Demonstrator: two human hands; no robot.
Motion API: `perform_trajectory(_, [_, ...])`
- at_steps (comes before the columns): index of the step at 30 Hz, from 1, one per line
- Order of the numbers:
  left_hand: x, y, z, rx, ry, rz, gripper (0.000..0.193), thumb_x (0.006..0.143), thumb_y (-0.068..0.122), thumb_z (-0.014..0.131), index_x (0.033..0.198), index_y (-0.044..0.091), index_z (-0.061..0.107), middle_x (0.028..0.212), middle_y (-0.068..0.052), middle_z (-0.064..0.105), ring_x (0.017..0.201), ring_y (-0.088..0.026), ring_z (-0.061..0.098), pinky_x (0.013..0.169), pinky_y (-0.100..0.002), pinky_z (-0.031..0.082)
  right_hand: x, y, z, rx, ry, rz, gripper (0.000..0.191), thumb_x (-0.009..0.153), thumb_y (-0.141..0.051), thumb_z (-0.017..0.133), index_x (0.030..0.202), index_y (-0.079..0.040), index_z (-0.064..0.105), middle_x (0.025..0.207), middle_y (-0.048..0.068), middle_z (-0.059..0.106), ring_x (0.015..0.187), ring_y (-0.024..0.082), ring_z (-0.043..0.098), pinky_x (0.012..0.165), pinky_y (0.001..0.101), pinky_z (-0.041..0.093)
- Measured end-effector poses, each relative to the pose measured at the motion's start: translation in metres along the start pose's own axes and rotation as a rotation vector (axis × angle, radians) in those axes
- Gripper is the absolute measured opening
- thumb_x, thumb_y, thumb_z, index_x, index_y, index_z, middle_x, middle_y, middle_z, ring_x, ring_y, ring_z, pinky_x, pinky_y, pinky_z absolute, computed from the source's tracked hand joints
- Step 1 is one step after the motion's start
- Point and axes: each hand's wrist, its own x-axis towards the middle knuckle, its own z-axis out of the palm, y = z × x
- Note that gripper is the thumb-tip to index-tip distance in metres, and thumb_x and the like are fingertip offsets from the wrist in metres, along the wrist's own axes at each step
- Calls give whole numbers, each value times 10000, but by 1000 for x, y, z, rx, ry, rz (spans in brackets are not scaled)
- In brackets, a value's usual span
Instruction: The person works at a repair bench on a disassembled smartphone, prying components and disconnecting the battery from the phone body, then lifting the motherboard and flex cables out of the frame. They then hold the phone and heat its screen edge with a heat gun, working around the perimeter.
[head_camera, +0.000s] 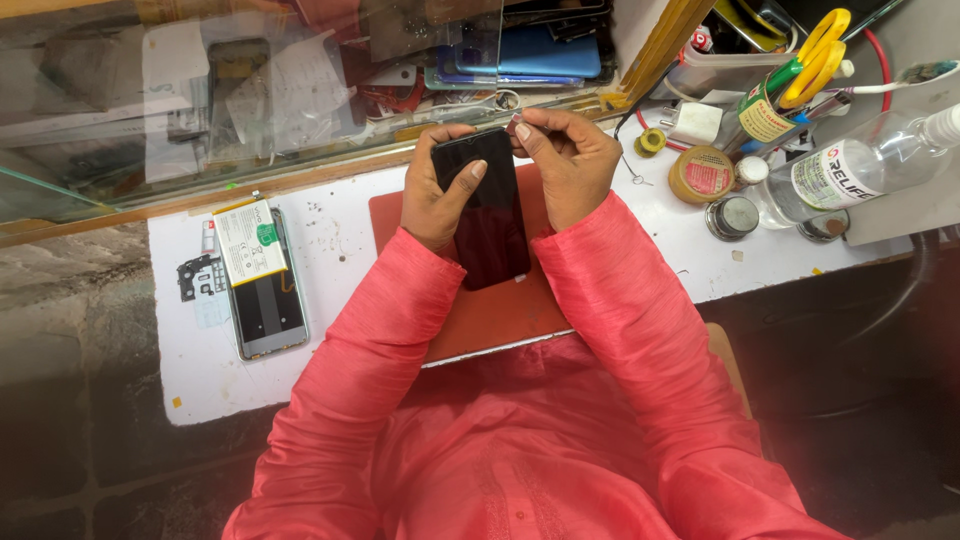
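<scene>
Black phone (487, 215) held above red mat (480, 310), screen up. Left hand (437, 200) wrapped round its left edge, thumb across glass. Right hand (565, 160) pinched at top corner. Opened phone (262, 290) lying well left on bench (340, 230).

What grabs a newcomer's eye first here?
The black phone held above the red mat, left hand gripping its side, right hand pinching at its top edge. At the left of the white table lies an opened phone with its battery exposed.
</scene>
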Motion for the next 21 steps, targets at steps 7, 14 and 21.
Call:
perform_trajectory(7, [0, -3, -2, -43, -32, 2, 343, 1011, 73, 692, 1309, 41, 525, 1158, -50, 653, 1051, -109, 635, 944, -267, 557, 1, -7, -3, -65, -39, -3, 126, 951, 63, 736, 1076, 65, 746, 996, 137, 766, 872, 170, 745, 805, 291, 636])
perform_trajectory(14, [0, -1, -5, -67, -54, 6, 348, 1009, 94, 708, 1303, 47, 526, 1156, -45, 650, 1064, -108, 627, 970, -270, 540, 19, -21, -9, -39, -149, 120, 139, 907, 80, 763, 1045, 71, 747, 911, 144, 761, 782, 173, 748, 748, 292, 645])
perform_trajectory(21, [-1, -1, -6, -80, -72, 2, 363, 1003, 114, 724, 1300, 53, 525, 1160, -36, 652, 1079, -106, 620, 994, -270, 521, 31, -36, -15, -81, -281, 189, 132, 914, 64, 753, 1045, 78, 746, 908, 145, 757, 780, 171, 743, 724, 288, 642])
